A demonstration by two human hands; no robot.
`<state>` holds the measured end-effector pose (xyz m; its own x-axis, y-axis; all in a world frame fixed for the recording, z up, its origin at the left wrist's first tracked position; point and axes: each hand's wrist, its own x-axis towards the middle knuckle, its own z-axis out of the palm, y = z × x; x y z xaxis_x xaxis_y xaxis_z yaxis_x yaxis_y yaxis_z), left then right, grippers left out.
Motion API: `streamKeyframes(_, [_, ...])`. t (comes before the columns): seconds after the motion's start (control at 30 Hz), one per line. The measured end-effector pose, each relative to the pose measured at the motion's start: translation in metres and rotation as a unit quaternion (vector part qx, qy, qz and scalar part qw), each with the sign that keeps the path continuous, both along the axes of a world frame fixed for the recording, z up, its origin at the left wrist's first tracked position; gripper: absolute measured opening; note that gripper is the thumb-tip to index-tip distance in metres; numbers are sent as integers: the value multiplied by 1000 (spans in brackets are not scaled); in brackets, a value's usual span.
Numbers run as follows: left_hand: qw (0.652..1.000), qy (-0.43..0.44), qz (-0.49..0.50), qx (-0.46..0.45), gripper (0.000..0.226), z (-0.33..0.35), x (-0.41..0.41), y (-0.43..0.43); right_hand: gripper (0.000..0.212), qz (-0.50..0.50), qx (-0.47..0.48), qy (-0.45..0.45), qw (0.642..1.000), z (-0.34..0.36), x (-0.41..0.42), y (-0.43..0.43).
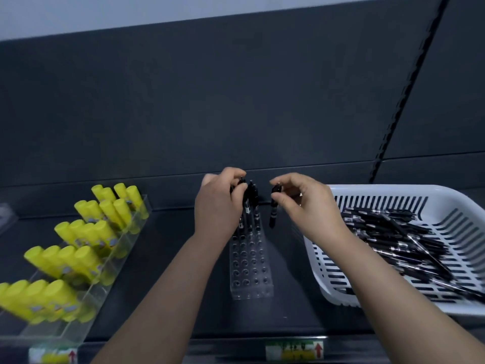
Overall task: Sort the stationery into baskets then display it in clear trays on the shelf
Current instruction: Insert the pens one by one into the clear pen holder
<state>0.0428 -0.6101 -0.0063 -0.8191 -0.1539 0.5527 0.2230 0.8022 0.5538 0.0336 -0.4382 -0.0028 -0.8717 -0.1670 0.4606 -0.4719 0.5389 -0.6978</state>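
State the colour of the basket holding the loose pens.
White basket, clearest in the head view.

— Where do we look from?
— From our head, forward and down onto the shelf (160, 240), near enough that our forearms (168, 298) rise from the bottom edge.
— Which way do we face?
— Squarely at the back panel (236, 101), with the tray (86, 321) cut off at left and the basket (393, 190) at right. Ours is the only view.
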Motion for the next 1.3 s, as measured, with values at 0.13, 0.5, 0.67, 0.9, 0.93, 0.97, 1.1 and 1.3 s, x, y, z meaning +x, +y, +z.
streamKeyframes(0.13, [999, -18, -7, -28, 23, -3, -4, 1, 18, -5, 6, -6, 1000, -4, -3, -2])
streamKeyframes(0.5, [986, -25, 15, -164, 19, -16, -3, -3, 20, -26, -49, -16, 998, -6, -12, -9])
streamKeyframes(0.67, [996, -22, 16, -86, 34, -15, 0, -7, 20, -6, -25, -3, 1000, -7, -18, -20])
streamKeyframes(0.9, [997, 15, 42, -63, 25, -13, 6, -29, 40, 12, 102, -49, 993, -20, -28, -36])
streamKeyframes(0.93, [997, 19, 42, -65, 23, -12, 8, -30, 42, 12, 107, -53, 993, -22, -28, -37])
streamKeyframes(0.97, [997, 23, 43, -66, 22, -11, 9, -31, 45, 11, 109, -54, 993, -23, -28, -38])
streamKeyframes(1.1, [996, 48, 31, -68, 19, -5, 13, -27, 62, 14, 124, -61, 990, -19, -25, -34])
streamKeyframes(1.3, [994, 62, -22, -83, 16, 8, 8, 17, 36, -49, 216, -13, 975, -8, -13, 15])
